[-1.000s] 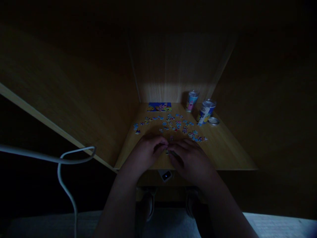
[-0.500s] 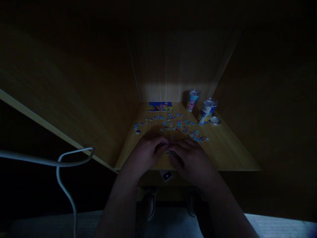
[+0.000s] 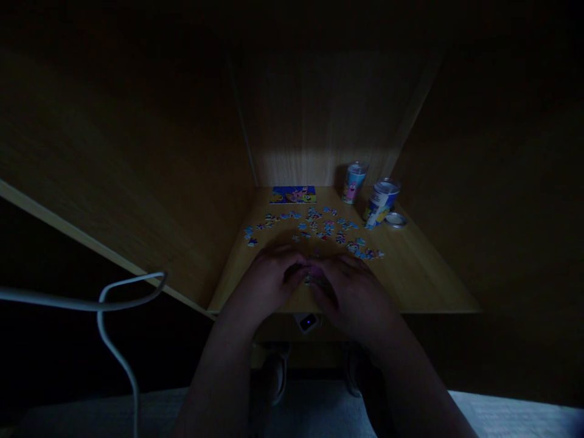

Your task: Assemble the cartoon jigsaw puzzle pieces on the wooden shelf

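Note:
Low over the front of the wooden shelf point(image 3: 424, 280), my left hand point(image 3: 274, 274) and my right hand point(image 3: 349, 286) meet at the fingertips. Both are closed in a pinch around jigsaw puzzle pieces point(image 3: 308, 278), only partly visible between the fingers in the dim light. Loose puzzle pieces point(image 3: 327, 227) lie scattered just beyond my hands, several in a cluster by the right hand's knuckles. Behind them, flat against the back panel, lies a picture card point(image 3: 293, 194) with cartoon figures on blue.
Two printed cans with clear tops stand at the back right, a pink-and-blue can point(image 3: 354, 182) and a blue-and-yellow can point(image 3: 381, 201). A round lid point(image 3: 395, 219) lies beside them. Wooden side panels enclose the shelf. A white cable point(image 3: 114, 304) hangs at left; a small device point(image 3: 308, 322) sits below the front edge.
Both hands stay together with slight finger movement, and more of the piece between them shows now. The view has shifted a little; the loose pieces and cans keep their places.

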The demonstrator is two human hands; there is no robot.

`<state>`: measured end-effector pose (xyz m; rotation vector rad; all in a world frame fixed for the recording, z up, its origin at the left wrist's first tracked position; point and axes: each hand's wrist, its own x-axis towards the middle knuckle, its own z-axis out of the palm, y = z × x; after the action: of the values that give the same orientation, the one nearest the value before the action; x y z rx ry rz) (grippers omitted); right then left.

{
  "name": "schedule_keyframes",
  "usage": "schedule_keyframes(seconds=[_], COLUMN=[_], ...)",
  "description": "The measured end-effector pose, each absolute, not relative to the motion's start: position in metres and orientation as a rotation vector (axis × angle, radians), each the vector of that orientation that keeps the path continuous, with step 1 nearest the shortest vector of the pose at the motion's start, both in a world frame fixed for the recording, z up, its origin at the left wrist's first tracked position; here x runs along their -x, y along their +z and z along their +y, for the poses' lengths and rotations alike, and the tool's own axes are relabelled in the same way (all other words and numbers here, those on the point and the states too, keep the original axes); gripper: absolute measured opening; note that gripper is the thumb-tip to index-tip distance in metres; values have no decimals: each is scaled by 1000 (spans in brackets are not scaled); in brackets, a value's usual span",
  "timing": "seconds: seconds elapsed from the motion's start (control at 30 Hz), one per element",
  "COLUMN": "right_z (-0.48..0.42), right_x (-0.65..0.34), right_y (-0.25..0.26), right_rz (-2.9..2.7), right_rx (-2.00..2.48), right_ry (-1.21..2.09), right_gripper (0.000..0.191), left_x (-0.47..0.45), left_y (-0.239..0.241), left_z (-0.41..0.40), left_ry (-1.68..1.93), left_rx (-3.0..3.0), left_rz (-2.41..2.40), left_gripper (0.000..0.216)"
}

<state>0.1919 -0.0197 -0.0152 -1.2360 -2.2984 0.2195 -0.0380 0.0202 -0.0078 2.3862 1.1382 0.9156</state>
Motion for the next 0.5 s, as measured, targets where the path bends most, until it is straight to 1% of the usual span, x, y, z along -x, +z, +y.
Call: schedule_keyframes(seconds=[0.1,0.3,0.5], right_z=[-20,-20,-19], right_x=[-192,-193,-193], right_y=[-15,-16,-16], right_rz=[-2303,-2312,-2309], right_rx=[1240,1235,1218], right_ry=[221,225,222], right_gripper=[19,26,27], left_x=[38,37,36], left_y=[-9,-5,-4], left_z=[21,18,18], left_ry=[916,888,909], left_rx=[-2393,-2395,-2430], left_rz=[1131,1160,1157], left_gripper=[15,7,11])
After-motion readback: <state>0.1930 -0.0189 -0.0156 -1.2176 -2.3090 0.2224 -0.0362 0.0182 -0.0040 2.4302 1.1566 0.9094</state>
